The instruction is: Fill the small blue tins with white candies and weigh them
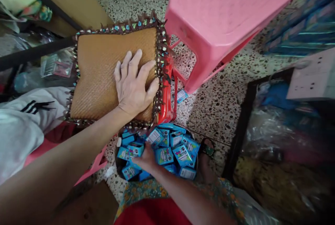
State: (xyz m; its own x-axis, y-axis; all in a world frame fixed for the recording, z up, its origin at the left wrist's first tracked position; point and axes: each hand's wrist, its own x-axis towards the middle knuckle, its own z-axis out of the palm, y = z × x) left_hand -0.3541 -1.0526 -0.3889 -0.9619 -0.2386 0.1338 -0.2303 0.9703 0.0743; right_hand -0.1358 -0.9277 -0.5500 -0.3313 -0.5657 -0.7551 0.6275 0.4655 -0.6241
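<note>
My left hand (134, 85) lies flat on a tan woven cushion (96, 67), fingers spread. A dark ruffled trim with small coloured pieces runs round the cushion's edge. Below it stands a round container full of small blue candy boxes (182, 155), jumbled at several angles. My right hand (147, 157) reaches down among them. Its thumb and fingers close about one blue candy box (135, 149) at the left of the pile; part of the fingers is hidden. A red plastic seat frame (166, 95) shows under the cushion's right side.
A pink plastic stool (227, 12) stands at the upper right. One blue box (181, 95) lies on the speckled floor (209, 113) by its leg. White cloth with black stripes (36, 109) is at the left. A dark-framed shelf (240, 127) with plastic-wrapped goods stands at the right.
</note>
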